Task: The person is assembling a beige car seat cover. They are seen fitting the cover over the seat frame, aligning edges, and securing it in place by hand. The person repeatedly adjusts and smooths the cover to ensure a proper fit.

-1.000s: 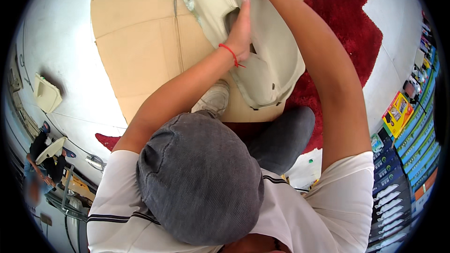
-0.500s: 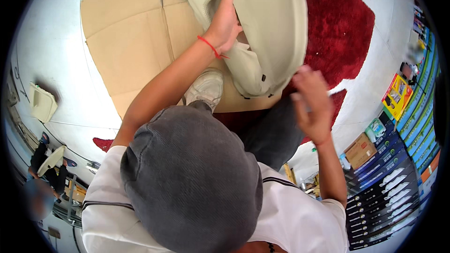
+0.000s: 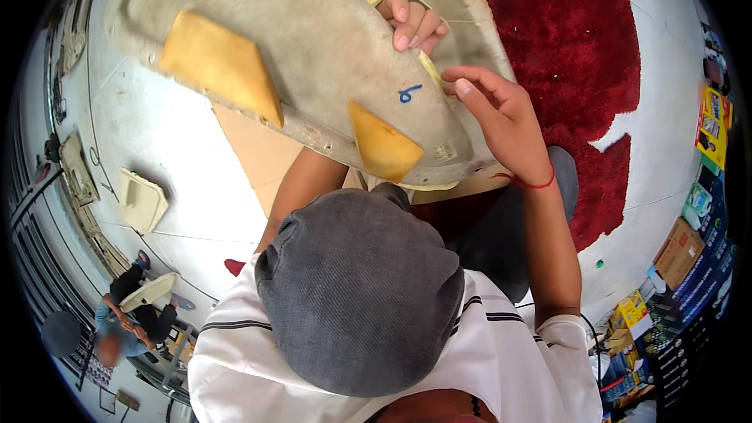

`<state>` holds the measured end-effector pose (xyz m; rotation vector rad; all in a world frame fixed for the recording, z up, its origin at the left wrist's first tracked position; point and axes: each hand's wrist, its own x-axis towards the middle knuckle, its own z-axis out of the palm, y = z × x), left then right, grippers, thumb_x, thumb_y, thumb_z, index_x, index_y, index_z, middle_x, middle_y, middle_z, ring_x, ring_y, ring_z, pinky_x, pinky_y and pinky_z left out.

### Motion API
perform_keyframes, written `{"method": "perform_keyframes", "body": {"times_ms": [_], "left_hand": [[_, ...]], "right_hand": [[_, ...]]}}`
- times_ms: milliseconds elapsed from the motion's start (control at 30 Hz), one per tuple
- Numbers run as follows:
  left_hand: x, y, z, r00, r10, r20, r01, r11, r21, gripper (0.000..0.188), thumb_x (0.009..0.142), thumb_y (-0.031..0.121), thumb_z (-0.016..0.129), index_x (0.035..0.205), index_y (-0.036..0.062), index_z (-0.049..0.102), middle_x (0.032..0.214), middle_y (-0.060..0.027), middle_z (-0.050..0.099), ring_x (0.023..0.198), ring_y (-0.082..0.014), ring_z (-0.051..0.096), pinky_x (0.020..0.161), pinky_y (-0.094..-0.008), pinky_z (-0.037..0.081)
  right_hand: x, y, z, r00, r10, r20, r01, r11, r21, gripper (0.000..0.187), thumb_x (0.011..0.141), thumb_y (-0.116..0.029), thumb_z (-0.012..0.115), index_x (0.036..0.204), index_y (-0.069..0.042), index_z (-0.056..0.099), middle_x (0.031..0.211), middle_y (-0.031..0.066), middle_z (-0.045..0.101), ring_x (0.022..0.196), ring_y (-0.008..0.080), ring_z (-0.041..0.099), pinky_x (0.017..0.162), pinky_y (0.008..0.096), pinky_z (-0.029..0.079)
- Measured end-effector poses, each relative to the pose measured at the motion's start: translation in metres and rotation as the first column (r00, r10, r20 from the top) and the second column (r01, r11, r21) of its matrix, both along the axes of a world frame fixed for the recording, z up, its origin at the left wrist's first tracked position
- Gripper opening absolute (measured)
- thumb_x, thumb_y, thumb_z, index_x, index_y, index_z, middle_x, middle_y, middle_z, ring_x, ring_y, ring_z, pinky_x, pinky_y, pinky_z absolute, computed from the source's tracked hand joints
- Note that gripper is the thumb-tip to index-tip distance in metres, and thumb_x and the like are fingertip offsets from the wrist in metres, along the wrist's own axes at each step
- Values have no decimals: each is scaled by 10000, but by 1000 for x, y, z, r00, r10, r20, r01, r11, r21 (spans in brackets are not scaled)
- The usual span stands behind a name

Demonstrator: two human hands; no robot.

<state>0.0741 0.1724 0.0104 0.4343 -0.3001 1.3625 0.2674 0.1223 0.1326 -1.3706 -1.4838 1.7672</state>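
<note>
A large moulded trim panel (image 3: 313, 63) is tilted up in front of me, its worn grey-beige back showing. Two yellow foam pads (image 3: 223, 63) and blue hand-drawn marks are on that back. My left forearm passes beneath the panel. Through an opening near its right side, the fingers of my left hand (image 3: 411, 22) come out and curl over the yellowish rim. Beside the same opening is my right hand (image 3: 505, 113), its fingers stretched toward the rim with fingertips at or very near it. A red string circles the right wrist.
Cardboard (image 3: 243, 149) and a dark red rug (image 3: 564, 55) lie on the pale floor. A cream moulded part (image 3: 142, 200) sits at the left. Another person (image 3: 125, 317) sits at lower left with a similar part. Boxes (image 3: 680, 254) line the right side.
The panel has been flipped from its smooth cream face to its back and raised. My left hand now reaches through from beneath; my right hand has come up to the opening.
</note>
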Motion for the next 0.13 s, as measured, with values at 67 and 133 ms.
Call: {"method": "perform_keyframes", "body": {"times_ms": [67,133], "left_hand": [[-6,-1,46,1000,18,2,-18,1000,17,261,1063,383,501,1068,168,649,986,6,608,992,-176,535,1118,-390,366],[-10,-8,69,1000,18,-19,-18,1000,11,257,1066,389,498,1072,184,654,994,8,611,1005,-177,531,1165,-409,348]], "right_hand": [[-14,12,10,997,68,-47,-67,997,25,258,1030,-159,618,1205,9,705,1057,84,757,924,121,659,848,288,525],[-21,18,25,991,132,-23,-131,990,54,257,1022,-173,628,1199,-6,708,1047,90,761,895,131,665,830,293,530]]}}
